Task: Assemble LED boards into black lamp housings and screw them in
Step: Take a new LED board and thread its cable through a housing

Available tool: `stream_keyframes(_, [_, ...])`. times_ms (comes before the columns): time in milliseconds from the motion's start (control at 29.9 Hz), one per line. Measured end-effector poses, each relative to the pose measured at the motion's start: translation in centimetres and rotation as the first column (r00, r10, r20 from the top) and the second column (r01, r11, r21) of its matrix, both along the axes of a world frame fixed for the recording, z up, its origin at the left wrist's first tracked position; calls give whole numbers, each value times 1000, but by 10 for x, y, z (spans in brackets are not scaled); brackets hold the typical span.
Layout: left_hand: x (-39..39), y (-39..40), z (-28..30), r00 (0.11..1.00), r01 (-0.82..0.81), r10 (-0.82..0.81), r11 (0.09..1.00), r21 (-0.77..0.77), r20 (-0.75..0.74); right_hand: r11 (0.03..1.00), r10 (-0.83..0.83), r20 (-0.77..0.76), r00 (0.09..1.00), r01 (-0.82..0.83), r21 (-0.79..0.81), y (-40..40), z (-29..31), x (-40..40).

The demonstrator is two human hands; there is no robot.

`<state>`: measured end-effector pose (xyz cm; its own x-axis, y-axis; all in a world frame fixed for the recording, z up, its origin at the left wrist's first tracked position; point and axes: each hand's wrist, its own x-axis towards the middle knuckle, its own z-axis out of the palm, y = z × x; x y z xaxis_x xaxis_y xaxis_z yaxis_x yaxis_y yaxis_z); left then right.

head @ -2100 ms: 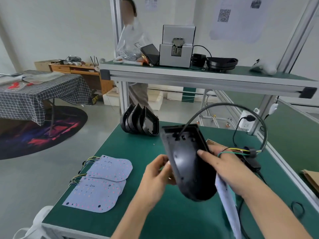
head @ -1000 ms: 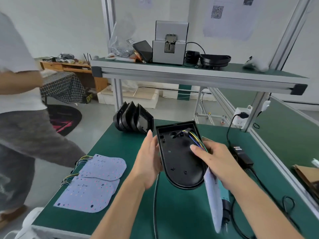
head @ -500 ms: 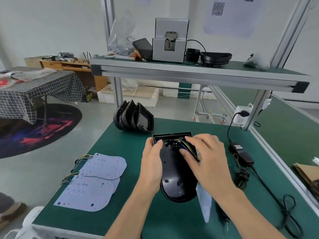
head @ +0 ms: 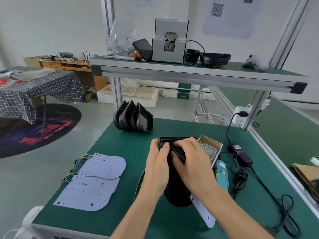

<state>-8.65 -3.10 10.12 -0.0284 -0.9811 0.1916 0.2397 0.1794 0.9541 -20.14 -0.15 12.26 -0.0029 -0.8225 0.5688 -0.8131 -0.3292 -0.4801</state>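
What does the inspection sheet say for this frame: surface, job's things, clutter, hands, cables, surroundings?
Surface: green bench mat, upper shelf above.
Job's things: black housing lying on mat; LED boards stacked at left; spare housings at the back; screw box; teal screwdriver; one board under the right forearm.
Clutter: nothing seen on the mat.
Hands: left hand holds the housing's side; right hand works inside its top, fingers curled on the wiring.
Cables: adapter and cord to wall socket.
Surroundings: checked table, round rug.
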Motion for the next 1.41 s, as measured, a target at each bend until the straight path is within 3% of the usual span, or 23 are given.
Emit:
stream_keyframes(134, [2,2,0,997,-61,62,998,-20,50,996,-60,42,997,57,66,2,0,5])
stream_keyframes(268, [5,4,1,994,-78,79,997,-26,69,996,-29,265,964,6,90,1,3,-4])
stream_keyframes(368, [3,8,2,992,-80,85,996,-49,93,1000,-13,200,980,7,28,1,5,-3])
stream_keyframes(636, [-3,18,9,954,-135,160,985,-112,254,997,-82,-222,972,79,-22,-3,10,10])
stream_keyframes(737, [-2,18,12,938,-147,182,980,-136,295,996,-81,-188,979,74,-45,-2,10,14])
stream_keyframes(904, [7,16,16,944,-139,167,984,-114,286,999,-9,99,995,4,47,0,9,7])
stream_keyframes(1072, [15,16,14,953,-150,178,980,-127,246,981,156,79,985,-164,105,3,11,0])
stream_keyframes(1306, [6,23,16,928,-111,157,982,-150,338,991,105,-72,992,-99,85,-2,14,-4])
stream_keyframes(1407, [6,26,14,923,-97,146,984,-151,356,992,102,-47,994,-98,74,-1,11,-3])
